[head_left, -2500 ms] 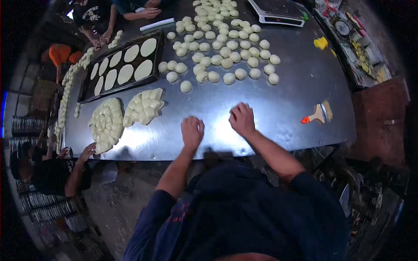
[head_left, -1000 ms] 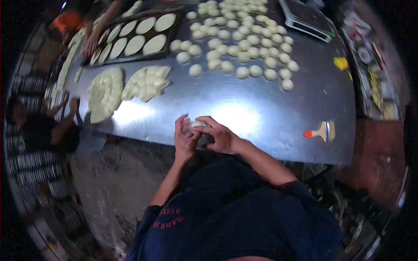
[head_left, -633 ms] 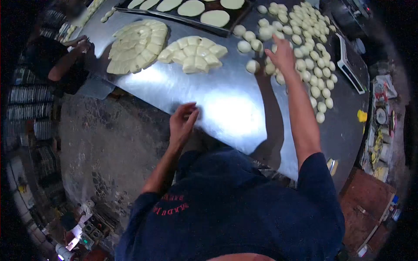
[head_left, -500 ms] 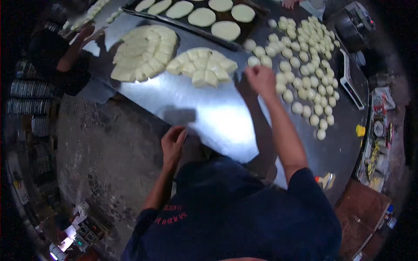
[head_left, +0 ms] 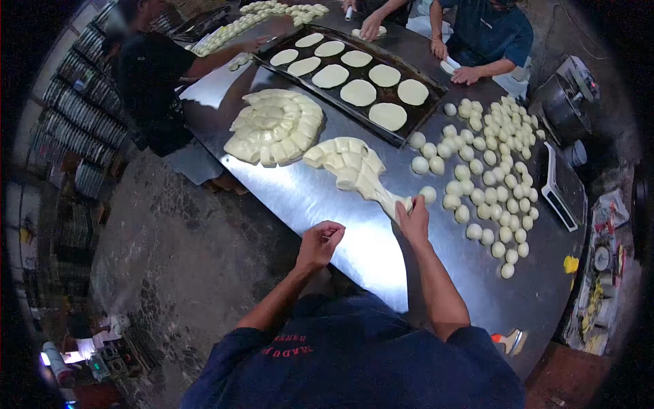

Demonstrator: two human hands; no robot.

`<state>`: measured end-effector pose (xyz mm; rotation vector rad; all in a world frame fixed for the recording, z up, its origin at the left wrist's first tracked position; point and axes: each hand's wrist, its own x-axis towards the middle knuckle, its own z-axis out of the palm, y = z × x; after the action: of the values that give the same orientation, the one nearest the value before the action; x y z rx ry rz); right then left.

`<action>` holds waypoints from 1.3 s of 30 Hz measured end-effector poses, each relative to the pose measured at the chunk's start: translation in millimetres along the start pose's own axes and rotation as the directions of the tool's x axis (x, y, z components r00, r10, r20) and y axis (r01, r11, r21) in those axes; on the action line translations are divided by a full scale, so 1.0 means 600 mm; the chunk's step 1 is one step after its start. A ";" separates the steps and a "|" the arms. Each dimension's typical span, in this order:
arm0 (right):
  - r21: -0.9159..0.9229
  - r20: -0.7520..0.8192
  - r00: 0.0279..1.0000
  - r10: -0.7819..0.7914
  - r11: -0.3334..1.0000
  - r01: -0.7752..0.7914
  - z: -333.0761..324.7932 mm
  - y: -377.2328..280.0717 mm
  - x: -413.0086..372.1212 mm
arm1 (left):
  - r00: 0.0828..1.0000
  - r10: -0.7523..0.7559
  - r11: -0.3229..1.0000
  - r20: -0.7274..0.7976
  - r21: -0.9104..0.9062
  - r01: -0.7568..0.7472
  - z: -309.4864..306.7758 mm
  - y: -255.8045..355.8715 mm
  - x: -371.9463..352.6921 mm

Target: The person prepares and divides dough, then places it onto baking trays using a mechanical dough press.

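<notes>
My right hand [head_left: 413,219] grips the end of a stretched strip of dough [head_left: 373,189]. The strip runs up and left to a smaller slab of scored dough [head_left: 346,158] lying on the metal table. Closed in a pinch, my left hand [head_left: 321,245] hovers over the table's near edge; whatever its fingers hold, if anything, is hidden. A larger round of dough [head_left: 276,129], cut into segments, lies left of the smaller slab. To the right of my right hand many small dough balls [head_left: 490,178] are spread over the table, one [head_left: 428,194] right beside my fingers.
A dark baking tray [head_left: 381,131] with flat dough discs [head_left: 357,93] stands beyond the dough. A scale [head_left: 560,191] sits at the right edge, near a metal pot [head_left: 567,114]. Co-workers [head_left: 487,34] stand across the table and at left. A scraper [head_left: 511,341] lies near my right elbow.
My right hand has moved from beside the dough balls to the smaller slab and pulled out a strip toward me. The view has tilted up, showing more of the tray and the co-workers.
</notes>
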<state>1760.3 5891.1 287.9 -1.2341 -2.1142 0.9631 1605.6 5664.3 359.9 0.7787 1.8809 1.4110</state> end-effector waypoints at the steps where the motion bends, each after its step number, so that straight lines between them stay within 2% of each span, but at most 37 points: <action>1: 0.030 0.000 1.000 -0.017 0.999 0.017 -0.029 0.004 -0.031 | 0.998 -0.009 1.000 0.059 0.016 0.008 0.006 -0.012 -0.008; 3: -0.175 -0.031 0.974 -0.224 0.961 0.215 -0.074 -0.064 -0.078 | 0.997 0.030 0.999 0.077 0.037 -0.033 0.024 -0.028 -0.033; 4: -0.321 0.001 0.963 -0.269 0.912 0.255 -0.095 -0.073 -0.080 | 0.993 -0.029 1.000 0.110 0.001 0.029 0.035 -0.030 -0.046; 5: -0.308 -0.108 0.938 -0.329 0.908 0.283 -0.105 -0.082 -0.074 | 0.987 -0.084 0.995 0.139 -0.033 0.090 0.043 -0.033 -0.053; 6: -0.215 -0.164 0.932 -0.323 0.934 0.286 -0.114 -0.082 -0.058 | 0.986 -0.053 0.993 0.156 -0.092 0.068 0.047 -0.043 -0.057; 7: -0.114 -0.215 0.926 -0.309 0.950 0.291 -0.116 -0.085 -0.039 | 0.986 -0.048 0.994 0.159 -0.090 0.063 0.044 -0.033 -0.057; 8: -0.111 -0.219 0.927 -0.306 0.951 0.288 -0.117 -0.091 -0.018 | 0.985 -0.065 0.994 0.161 -0.080 0.079 0.035 -0.018 -0.057; 10: 0.150 -0.167 0.974 -0.153 0.972 0.179 -0.118 -0.104 0.034 | 0.986 -0.100 0.994 0.136 -0.029 0.105 0.006 -0.010 -0.034; 11: 0.142 -0.177 0.973 -0.146 0.975 0.172 -0.111 -0.104 0.066 | 0.983 -0.138 0.985 0.119 -0.085 0.148 -0.010 0.017 -0.026; 13: 0.021 -0.150 0.988 -0.039 0.999 0.043 -0.085 -0.090 0.146 | 0.992 -0.064 0.981 0.106 -0.175 0.082 -0.062 0.005 0.024; 14: 0.009 -0.170 0.985 -0.041 0.999 0.043 -0.069 -0.080 0.191 | 0.993 -0.071 0.973 0.094 -0.213 0.090 -0.089 0.004 0.056; 15: -0.093 -0.192 0.981 -0.013 0.996 -0.005 -0.050 -0.067 0.239 | 0.994 -0.077 0.963 0.082 -0.250 0.095 -0.118 0.005 0.094; 16: -0.192 -0.216 0.976 0.015 0.980 -0.057 -0.043 -0.087 0.270 | 0.996 -0.039 0.962 0.082 -0.268 0.060 -0.148 0.006 0.135; 17: -0.201 -0.239 0.971 0.006 0.978 -0.055 -0.039 -0.106 0.299 | 0.996 -0.058 0.944 0.065 -0.321 0.076 -0.176 0.008 0.173; 18: -0.175 -0.149 0.956 0.253 0.945 -0.277 -0.031 -0.122 0.322 | 0.997 -0.026 0.929 0.070 -0.367 0.050 -0.210 0.001 0.224; 19: -0.176 -0.046 0.871 0.488 0.855 -0.488 -0.017 -0.141 0.342 | 0.998 -0.005 0.909 0.070 -0.415 0.034 -0.244 -0.011 0.270; 20: -0.125 -0.004 0.839 0.543 0.833 -0.540 0.004 -0.124 0.369 | 0.998 -0.051 0.934 0.033 -0.352 0.059 -0.277 -0.009 0.319; 21: -0.083 0.044 0.802 0.596 0.802 -0.591 0.018 -0.104 0.389 | 0.998 -0.032 0.907 0.057 -0.418 0.053 -0.311 -0.009 0.360; 23: -0.261 -0.261 0.877 0.403 0.845 -0.467 0.058 -0.006 0.431 | 0.988 -0.127 0.828 0.090 -0.539 0.155 -0.370 -0.024 0.452; 25: -0.013 -0.077 0.868 0.491 0.870 -0.494 0.044 0.022 0.426 | 0.972 -0.165 0.833 0.166 -0.504 0.227 -0.417 -0.035 0.542; 27: 0.305 -0.085 0.791 0.606 0.771 -0.559 0.026 -0.068 0.392 | 0.956 -0.157 0.757 0.249 -0.591 0.279 -0.426 0.009 0.629; 28: 0.305 -0.084 0.787 0.612 0.767 -0.564 0.028 -0.072 0.382 | 0.945 -0.188 0.757 0.266 -0.575 0.312 -0.420 0.019 0.664; 30: 0.435 -0.097 0.811 0.577 0.758 -0.487 0.018 -0.082 0.364 | 0.933 -0.210 0.756 0.292 -0.557 0.344 -0.399 0.020 0.744; 32: 0.467 -0.138 0.807 0.574 0.756 -0.458 0.004 -0.160 0.330 | 0.872 -0.450 0.692 0.192 -0.542 0.477 -0.366 0.015 0.821; 33: 0.500 -0.174 0.801 0.573 0.752 -0.430 0.006 -0.198 0.311 | 0.873 -0.438 0.706 0.212 -0.521 0.481 -0.354 0.027 0.842; 34: 0.479 -0.263 0.766 0.586 0.769 -0.424 0.014 -0.208 0.289 | 0.883 -0.386 0.609 0.266 -0.645 0.461 -0.341 0.039 0.861; 35: 0.445 -0.403 0.745 0.531 0.825 -0.348 0.032 -0.221 0.267 | 0.887 -0.332 0.490 0.322 -0.744 0.454 -0.326 0.054 0.873; 36: 0.530 -0.412 0.741 0.531 0.801 -0.280 0.039 -0.236 0.230 | 0.860 -0.373 0.468 0.350 -0.729 0.499 -0.319 0.065 0.876; 37: 0.602 -0.427 0.735 0.528 0.772 -0.205 0.042 -0.316 0.196 | 0.828 -0.415 0.442 0.378 -0.712 0.546 -0.321 0.067 0.872; 39: 0.668 -0.407 0.750 0.522 0.730 -0.145 0.039 -0.367 0.127 | 0.890 -0.118 0.395 0.440 -0.802 0.448 -0.328 0.002 0.888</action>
<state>1592.7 5876.8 450.7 -1.3680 -0.9829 1.1198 1125.2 5964.9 322.8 0.0794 0.7039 1.6334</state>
